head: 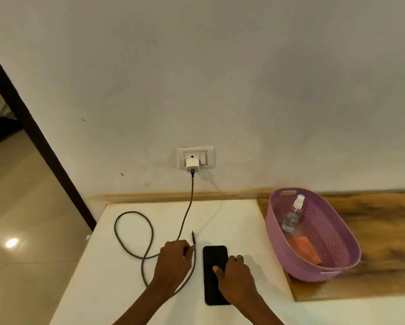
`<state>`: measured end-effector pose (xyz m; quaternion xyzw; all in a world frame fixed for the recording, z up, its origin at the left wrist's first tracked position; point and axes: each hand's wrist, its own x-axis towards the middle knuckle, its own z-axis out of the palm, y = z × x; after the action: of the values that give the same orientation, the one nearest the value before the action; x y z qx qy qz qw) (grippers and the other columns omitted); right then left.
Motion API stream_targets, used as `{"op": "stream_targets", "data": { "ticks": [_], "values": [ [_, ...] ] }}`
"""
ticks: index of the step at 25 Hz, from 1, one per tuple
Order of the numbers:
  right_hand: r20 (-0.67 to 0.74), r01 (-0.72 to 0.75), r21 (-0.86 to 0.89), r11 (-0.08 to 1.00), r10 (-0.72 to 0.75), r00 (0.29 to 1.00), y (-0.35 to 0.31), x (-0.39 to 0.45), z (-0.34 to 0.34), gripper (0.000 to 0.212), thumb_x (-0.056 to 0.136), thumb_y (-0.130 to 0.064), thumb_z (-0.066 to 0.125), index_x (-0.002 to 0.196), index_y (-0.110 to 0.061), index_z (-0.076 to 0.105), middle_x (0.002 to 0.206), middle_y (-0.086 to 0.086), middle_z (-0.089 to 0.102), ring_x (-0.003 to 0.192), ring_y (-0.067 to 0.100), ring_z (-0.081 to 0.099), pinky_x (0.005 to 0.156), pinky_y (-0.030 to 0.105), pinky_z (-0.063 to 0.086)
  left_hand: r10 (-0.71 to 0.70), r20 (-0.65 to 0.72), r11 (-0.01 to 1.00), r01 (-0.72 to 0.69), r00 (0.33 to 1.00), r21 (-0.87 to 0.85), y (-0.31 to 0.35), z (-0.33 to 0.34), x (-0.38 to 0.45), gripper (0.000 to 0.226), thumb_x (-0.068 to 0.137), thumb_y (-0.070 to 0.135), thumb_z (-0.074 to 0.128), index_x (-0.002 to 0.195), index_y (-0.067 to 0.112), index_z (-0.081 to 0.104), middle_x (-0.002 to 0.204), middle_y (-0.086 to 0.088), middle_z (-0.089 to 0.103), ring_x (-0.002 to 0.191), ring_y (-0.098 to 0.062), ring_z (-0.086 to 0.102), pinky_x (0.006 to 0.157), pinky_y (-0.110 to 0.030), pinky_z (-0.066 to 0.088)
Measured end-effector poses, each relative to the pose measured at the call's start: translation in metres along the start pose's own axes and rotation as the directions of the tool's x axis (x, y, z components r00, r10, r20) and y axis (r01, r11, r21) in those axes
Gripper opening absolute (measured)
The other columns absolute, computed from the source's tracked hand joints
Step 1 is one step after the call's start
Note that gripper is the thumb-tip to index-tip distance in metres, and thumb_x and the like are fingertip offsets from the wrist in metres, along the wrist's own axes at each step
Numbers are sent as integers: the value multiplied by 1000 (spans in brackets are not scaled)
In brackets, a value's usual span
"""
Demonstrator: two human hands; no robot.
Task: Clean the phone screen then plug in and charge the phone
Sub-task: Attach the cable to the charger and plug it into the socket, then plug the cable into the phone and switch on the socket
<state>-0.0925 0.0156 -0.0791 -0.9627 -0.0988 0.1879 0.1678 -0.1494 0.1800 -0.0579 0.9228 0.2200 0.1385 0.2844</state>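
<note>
A black phone (215, 266) lies flat on a white worktop (126, 289), screen up, and is pinned by the right hand (237, 277), pressed loosely on top, apparently to stop it sliding. The grey charging cable (132, 231) is pinched near its free plug (193, 236) by the closed left hand (173, 261), just beside the phone. The charger (192, 167) is already seated in the wall socket (195, 157). A spray bottle (291, 218) and orange cloth (305, 249) are kept in a purple basket (344, 242), well apart.
</note>
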Motion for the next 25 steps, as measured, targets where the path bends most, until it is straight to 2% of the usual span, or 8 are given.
{"op": "stream_targets", "data": {
  "ticks": [4,9,13,15,17,20,22,25],
  "values": [
    [-72,-69,-26,997,67,995,-10,-13,18,85,83,-71,44,143,-11,29,149,8,33,133,25,39,105,35,41,-83,167,990,62,983,127,-16,22,-24,29,95,49,49,99,21,57,96,6,61,86,-9,58,76,-22,50],
    [-36,-125,-97,987,122,992,-21,-16,25,113,72,-75,57,149,-8,10,157,8,18,142,31,26,112,44,33,-54,193,993,33,980,111,-22,26,-30,44,91,57,52,118,23,54,114,7,57,103,-9,57,85,-17,44],
    [41,-239,-78,968,243,969,-32,-6,20,118,70,-64,70,149,-8,3,157,12,11,142,34,24,110,47,33,-40,234,992,10,971,126,-20,24,-30,18,98,27,47,110,16,56,110,1,61,94,-9,57,82,-17,47],
    [99,-284,-14,959,284,954,-32,0,16,124,66,-60,76,149,-10,0,157,14,9,142,36,23,111,49,32,-129,208,991,120,970,52,-17,20,-30,5,95,17,51,98,14,54,99,-2,59,81,-9,52,74,-16,45],
    [115,-263,22,965,258,959,-29,2,16,126,63,-59,78,148,-12,-2,155,13,18,139,34,31,110,46,35,-202,187,973,219,961,-75,-15,15,-31,8,92,11,56,92,14,49,94,-3,53,72,-6,47,65,-13,42],
    [90,-168,88,982,160,983,-24,0,13,123,66,-55,79,148,-13,-3,145,7,41,126,25,50,105,37,42,-218,181,941,256,959,-223,-14,7,-32,12,94,8,55,105,11,56,102,-3,59,85,-10,56,74,-14,46],
    [114,-108,163,981,90,989,-21,-1,7,120,68,-50,80,148,-13,-1,144,6,43,124,23,52,104,33,42,-251,194,906,300,948,-297,-9,-1,-31,19,95,7,53,111,11,63,103,-2,64,94,-14,60,84,-21,48],
    [194,-147,405,903,72,978,-12,-7,-2,114,66,-43,84,148,-14,12,147,9,38,129,26,46,109,37,41,-369,229,796,433,901,-423,-2,-16,-27,24,97,16,49,100,19,72,85,2,69,79,-16,63,71,-25,47]
  ]
}}
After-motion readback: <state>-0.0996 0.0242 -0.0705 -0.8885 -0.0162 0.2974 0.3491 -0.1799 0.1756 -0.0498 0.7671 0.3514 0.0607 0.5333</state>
